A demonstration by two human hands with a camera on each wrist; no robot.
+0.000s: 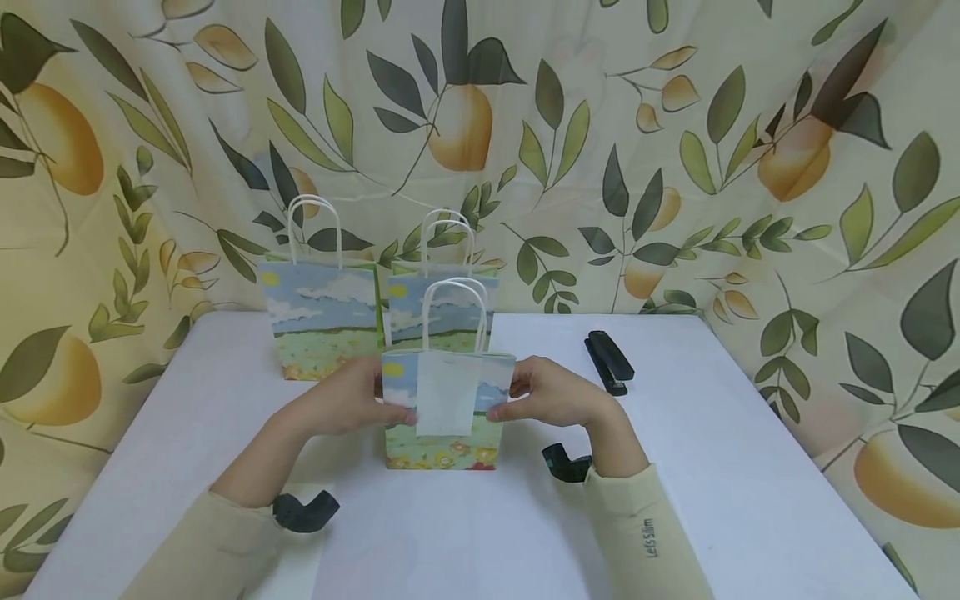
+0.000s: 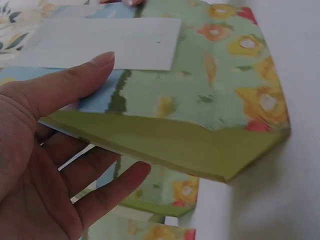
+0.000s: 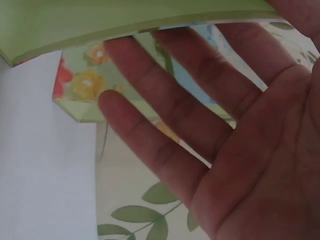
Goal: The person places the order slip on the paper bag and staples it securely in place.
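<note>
A small paper gift bag [image 1: 442,452] printed with sky, meadow and flowers stands upright at the table's middle, white handles up. Across its front lies a white card [image 1: 446,400], hanging from the top edge. My left hand [image 1: 345,400] grips the bag's left side, its thumb on the front. On the opposite side my right hand [image 1: 558,396] holds it likewise, thumb forward. In the left wrist view the left fingers [image 2: 95,167] reach behind the bag's green side. The right wrist view shows the right fingers [image 3: 165,107] spread behind the bag.
Two matching bags stand behind: one at the back left [image 1: 326,321], another directly behind the held bag [image 1: 405,312]. A black stapler [image 1: 609,362] lies to the right. A patterned curtain [image 1: 570,167] hangs along the back of the white table [image 1: 720,467].
</note>
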